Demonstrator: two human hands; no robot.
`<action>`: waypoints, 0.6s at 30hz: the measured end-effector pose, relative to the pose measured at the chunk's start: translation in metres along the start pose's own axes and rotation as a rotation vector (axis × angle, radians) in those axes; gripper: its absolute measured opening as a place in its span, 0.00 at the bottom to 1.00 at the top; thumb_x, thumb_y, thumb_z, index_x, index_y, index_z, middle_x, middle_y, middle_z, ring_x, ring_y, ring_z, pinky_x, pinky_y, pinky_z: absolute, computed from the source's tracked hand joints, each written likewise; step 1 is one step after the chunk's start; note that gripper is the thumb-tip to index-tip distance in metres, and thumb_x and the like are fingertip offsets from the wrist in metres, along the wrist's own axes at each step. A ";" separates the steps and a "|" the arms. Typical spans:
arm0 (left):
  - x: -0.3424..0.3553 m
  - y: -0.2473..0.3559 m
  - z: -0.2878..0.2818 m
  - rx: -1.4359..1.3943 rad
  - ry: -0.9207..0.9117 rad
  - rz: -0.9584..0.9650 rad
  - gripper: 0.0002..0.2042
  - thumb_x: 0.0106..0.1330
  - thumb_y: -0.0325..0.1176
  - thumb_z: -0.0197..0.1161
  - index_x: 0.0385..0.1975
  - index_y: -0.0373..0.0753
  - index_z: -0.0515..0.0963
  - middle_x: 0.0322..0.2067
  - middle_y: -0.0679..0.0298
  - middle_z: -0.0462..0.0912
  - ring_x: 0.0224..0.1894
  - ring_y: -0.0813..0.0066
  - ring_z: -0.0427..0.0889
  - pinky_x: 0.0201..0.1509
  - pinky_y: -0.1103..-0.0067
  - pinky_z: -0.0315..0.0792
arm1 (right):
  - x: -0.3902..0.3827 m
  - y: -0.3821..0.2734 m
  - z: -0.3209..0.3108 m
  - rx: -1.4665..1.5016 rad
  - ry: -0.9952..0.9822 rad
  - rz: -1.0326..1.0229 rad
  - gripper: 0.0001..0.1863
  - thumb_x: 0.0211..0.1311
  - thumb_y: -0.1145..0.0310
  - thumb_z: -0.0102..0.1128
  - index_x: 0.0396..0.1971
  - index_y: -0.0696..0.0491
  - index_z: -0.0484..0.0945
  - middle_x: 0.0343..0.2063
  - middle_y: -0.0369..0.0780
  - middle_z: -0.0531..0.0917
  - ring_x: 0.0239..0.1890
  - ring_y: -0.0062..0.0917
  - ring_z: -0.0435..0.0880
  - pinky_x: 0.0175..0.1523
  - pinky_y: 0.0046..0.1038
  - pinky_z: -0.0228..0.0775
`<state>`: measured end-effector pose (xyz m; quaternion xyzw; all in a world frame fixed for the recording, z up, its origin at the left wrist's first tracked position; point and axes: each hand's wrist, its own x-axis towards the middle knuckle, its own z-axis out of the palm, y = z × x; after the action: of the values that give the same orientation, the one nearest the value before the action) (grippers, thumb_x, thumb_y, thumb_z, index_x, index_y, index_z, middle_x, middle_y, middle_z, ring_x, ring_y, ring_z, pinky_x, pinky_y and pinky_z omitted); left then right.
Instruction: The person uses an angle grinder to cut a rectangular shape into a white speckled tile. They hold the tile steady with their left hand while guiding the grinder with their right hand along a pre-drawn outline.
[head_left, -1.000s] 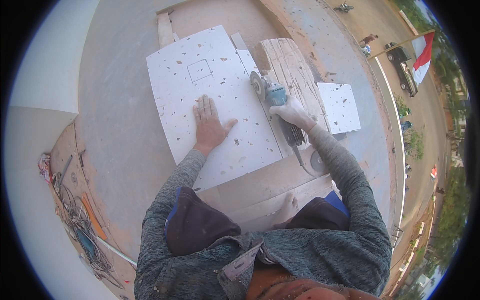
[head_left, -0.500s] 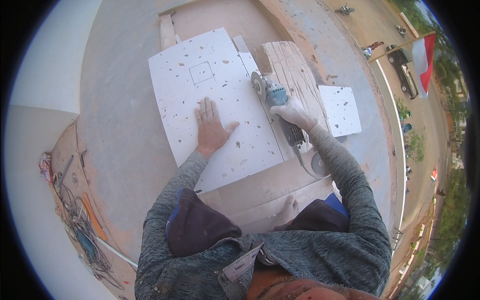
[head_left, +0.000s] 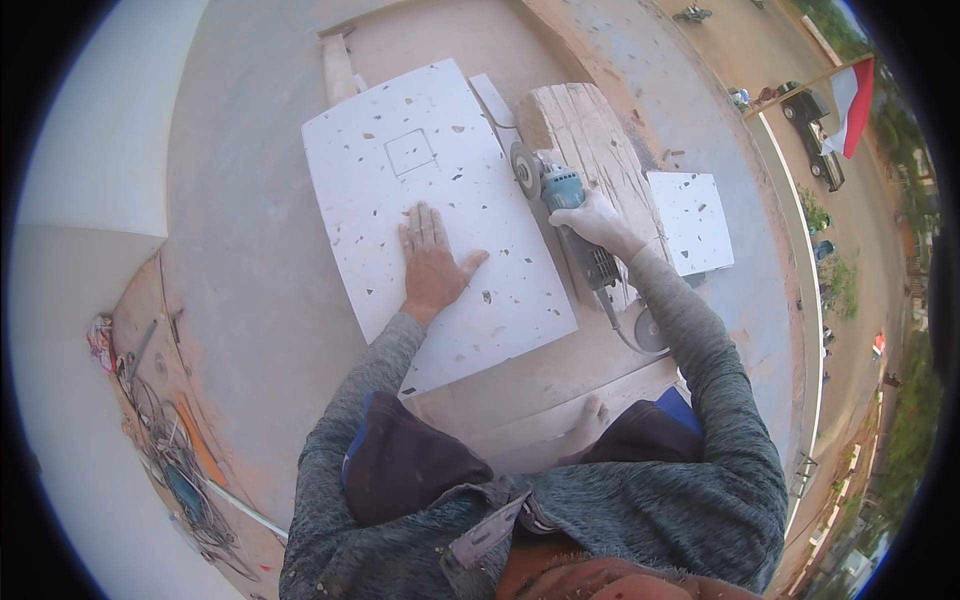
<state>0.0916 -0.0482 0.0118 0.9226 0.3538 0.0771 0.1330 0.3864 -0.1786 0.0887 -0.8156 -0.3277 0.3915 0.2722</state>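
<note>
Right hand wraps grinder, lengthwise along right edge of slab, disc perhaps touching; left hand spread flat atop.

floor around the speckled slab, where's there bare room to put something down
Open floor lies left of the speckled slab, toward the white wall. Crowded: right of the slab, where the right hand holds the grinder by the cracked block, and lower left, with tangled cables.
</note>
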 end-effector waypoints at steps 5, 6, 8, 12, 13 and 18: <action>-0.002 -0.001 0.003 0.006 -0.002 -0.014 0.59 0.70 0.69 0.62 0.77 0.13 0.52 0.81 0.30 0.47 0.86 0.39 0.36 0.87 0.49 0.29 | -0.015 0.000 -0.003 -0.008 -0.017 0.036 0.33 0.48 0.53 0.74 0.48 0.65 0.85 0.37 0.49 0.91 0.42 0.36 0.92 0.51 0.33 0.83; -0.001 -0.002 0.003 0.009 0.001 -0.015 0.59 0.71 0.69 0.62 0.77 0.14 0.52 0.81 0.30 0.46 0.86 0.40 0.36 0.87 0.49 0.29 | -0.017 0.003 -0.005 -0.013 -0.032 0.049 0.33 0.48 0.53 0.74 0.48 0.65 0.86 0.38 0.49 0.91 0.42 0.36 0.92 0.51 0.33 0.82; -0.001 -0.001 0.003 0.011 -0.011 -0.024 0.58 0.71 0.68 0.63 0.78 0.15 0.50 0.82 0.31 0.45 0.87 0.40 0.35 0.87 0.50 0.28 | -0.023 0.001 -0.006 -0.033 -0.042 0.066 0.33 0.48 0.51 0.73 0.48 0.64 0.86 0.38 0.50 0.91 0.42 0.36 0.92 0.51 0.33 0.82; 0.000 -0.001 0.003 0.015 -0.030 -0.028 0.58 0.70 0.65 0.66 0.79 0.16 0.48 0.82 0.33 0.44 0.87 0.41 0.35 0.88 0.51 0.28 | -0.022 0.010 -0.004 -0.041 -0.049 0.038 0.34 0.48 0.50 0.72 0.48 0.64 0.86 0.39 0.51 0.91 0.42 0.37 0.92 0.51 0.34 0.82; 0.000 -0.001 0.002 0.019 -0.027 -0.027 0.58 0.70 0.65 0.66 0.79 0.16 0.48 0.82 0.33 0.44 0.87 0.41 0.35 0.88 0.51 0.28 | -0.022 0.009 -0.005 -0.041 -0.064 0.031 0.34 0.48 0.50 0.72 0.48 0.64 0.86 0.39 0.51 0.91 0.43 0.38 0.92 0.51 0.34 0.82; 0.000 -0.001 0.002 0.046 -0.030 -0.021 0.59 0.70 0.67 0.65 0.78 0.15 0.50 0.82 0.31 0.45 0.86 0.39 0.37 0.87 0.48 0.30 | -0.018 0.002 -0.007 -0.017 -0.078 0.008 0.36 0.48 0.50 0.72 0.50 0.65 0.85 0.41 0.53 0.91 0.45 0.41 0.92 0.52 0.35 0.81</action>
<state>0.0915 -0.0475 0.0099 0.9228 0.3630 0.0538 0.1176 0.3845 -0.1945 0.0992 -0.8033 -0.3381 0.4213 0.2507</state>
